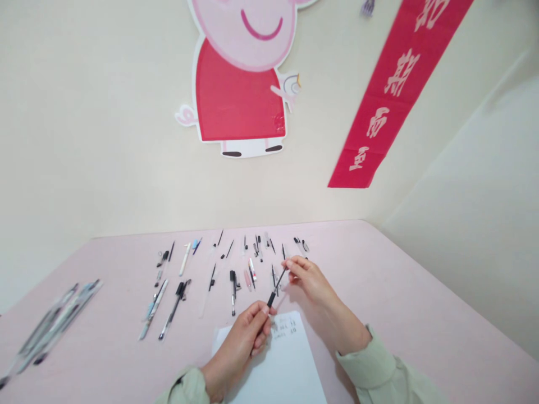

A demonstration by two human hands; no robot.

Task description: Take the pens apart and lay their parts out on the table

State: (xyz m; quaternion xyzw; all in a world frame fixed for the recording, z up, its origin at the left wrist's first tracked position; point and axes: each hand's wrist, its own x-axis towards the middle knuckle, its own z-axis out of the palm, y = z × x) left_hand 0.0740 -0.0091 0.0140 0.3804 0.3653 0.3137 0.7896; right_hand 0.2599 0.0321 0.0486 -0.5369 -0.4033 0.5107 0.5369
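My left hand [248, 335] is closed around the black grip end of a pen [272, 298], above a white sheet of paper [280, 365]. A thin dark pen refill [280, 279] points up and right from that pen. At the refill's far end, my right hand [309, 278] pinches it between thumb and fingertips. Whether the refill sits inside the pen or only against it, I cannot tell. Small handwriting marks the top of the paper. Just beyond the hands lie loose pen parts [274, 275].
Several disassembled pens, caps and refills lie in rows across the pink table [421, 336]. A black pen [172, 311] and a patterned pen [154, 308] are left of the paper. A bundle of pens [59, 320] lies at the far left. The wall [126, 185] rises behind the table.
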